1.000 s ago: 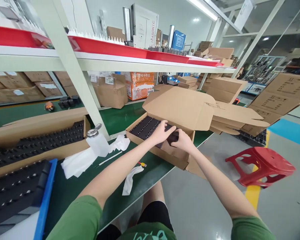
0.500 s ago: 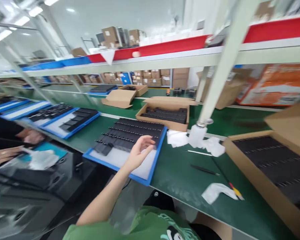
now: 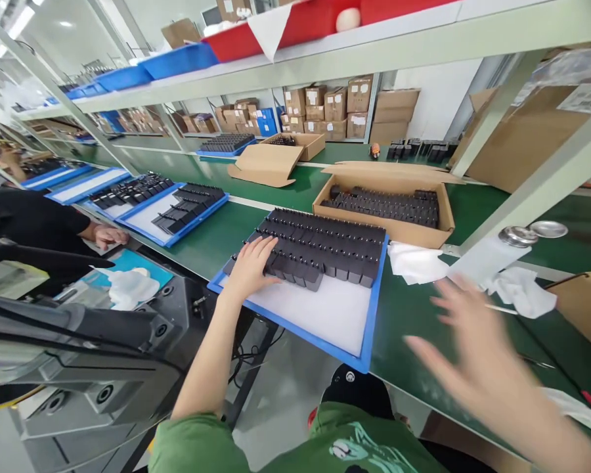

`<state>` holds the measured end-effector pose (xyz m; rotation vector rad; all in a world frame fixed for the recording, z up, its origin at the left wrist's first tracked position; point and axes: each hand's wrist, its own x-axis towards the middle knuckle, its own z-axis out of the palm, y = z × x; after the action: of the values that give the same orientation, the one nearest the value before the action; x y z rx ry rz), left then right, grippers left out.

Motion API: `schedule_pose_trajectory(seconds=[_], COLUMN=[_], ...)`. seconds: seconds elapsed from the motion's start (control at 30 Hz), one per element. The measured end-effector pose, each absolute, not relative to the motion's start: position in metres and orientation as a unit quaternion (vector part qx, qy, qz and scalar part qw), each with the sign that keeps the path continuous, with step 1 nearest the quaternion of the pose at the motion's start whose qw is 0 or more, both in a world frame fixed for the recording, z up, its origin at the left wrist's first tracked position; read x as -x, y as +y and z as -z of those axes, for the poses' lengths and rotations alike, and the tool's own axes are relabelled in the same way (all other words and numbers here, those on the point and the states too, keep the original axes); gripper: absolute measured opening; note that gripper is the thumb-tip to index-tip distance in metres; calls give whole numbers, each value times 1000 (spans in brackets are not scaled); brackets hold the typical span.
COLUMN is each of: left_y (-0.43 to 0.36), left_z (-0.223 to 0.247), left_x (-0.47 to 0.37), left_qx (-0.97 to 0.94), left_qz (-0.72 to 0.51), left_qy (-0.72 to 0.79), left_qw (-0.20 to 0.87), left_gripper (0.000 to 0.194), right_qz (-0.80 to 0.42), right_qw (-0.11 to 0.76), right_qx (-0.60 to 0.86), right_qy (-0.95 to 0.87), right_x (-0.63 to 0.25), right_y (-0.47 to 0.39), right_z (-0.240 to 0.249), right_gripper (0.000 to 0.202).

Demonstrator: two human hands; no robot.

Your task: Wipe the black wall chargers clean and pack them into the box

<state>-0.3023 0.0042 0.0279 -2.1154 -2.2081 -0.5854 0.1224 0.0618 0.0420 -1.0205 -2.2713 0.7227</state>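
Note:
My left hand (image 3: 250, 268) lies over the left end of the rows of small black blocks (image 3: 320, 246), fingers stretched and thumb apart. It covers a few of the blocks, so contact beneath the palm is hidden. The blocks have pins along their tops and sit on white foam (image 3: 320, 315) in a blue tray (image 3: 374, 315). To the tray's right, above the green bench (image 3: 394, 355), my right hand (image 3: 473, 341) is blurred, with fingers spread and nothing in it. Close beyond it stand a white bottle with a metal top (image 3: 492, 256) and crumpled white tissue (image 3: 525, 292).
Behind the tray is an open cardboard box (image 3: 398, 230) of black blocks. A slanted shelf post (image 3: 546, 177) rises at right. Another blue tray (image 3: 197, 220) lies to the left, near a co-worker's hand (image 3: 109, 235) and a grey machine (image 3: 142, 328).
My left hand has moved leftward across the tray onto the blocks' left end. My right hand has come into view on the right. The view has turned leftward.

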Motion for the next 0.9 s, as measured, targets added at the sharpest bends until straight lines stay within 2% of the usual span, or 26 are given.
schedule_pose_trajectory(seconds=[0.1,0.13,0.27,0.4,0.5,0.73,0.9], left_y=[21,24,28,29,31,34,34], left_z=[-22,-19,-9,-8,-10,-12,-14], left_x=[314,314,308,303,304,307,308], left_qx=[720,734,762,766,767,774,790], left_qz=[131,114,70,44,27,9,27], left_qy=[-681,-669,-642,-638,-636,-628,-607], left_qw=[25,27,47,68,77,81,82], left_gripper=[90,86,68,47,40,42,54], right_qz=[-168,-153,-113,-90,-85,-96,-108], right_qw=[171,163,170,192,206,221,228], right_qx=[299,300,332,360,373,376,383], right_qy=[-924,-927,-921,-909,-901,-895,-888], right_x=[-6,29,111,121,122,131,130], right_y=[68,73,87,86,82,82,82], right_z=[-28,-22,-1,9,13,19,20], right_gripper=[92,92,72,53,54,68,62])
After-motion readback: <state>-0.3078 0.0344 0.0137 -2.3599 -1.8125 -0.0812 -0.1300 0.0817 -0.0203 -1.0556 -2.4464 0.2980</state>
